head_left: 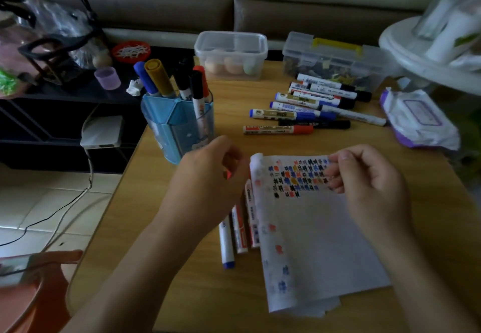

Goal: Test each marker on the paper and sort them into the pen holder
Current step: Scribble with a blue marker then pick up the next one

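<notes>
Pinching the top edge of the scribbled paper (312, 241), apparently to keep it flat for testing, the right hand (369, 184) works as the left hand (208, 173), fingers curled with any grip unclear, hovers between the blue pen holder (177, 124) and three markers (238, 228) beside the sheet.

The left hand (205, 176) covers the upper ends of the markers (239, 233) beside the paper (312, 241); whether its curled fingers hold anything is unclear.
</notes>
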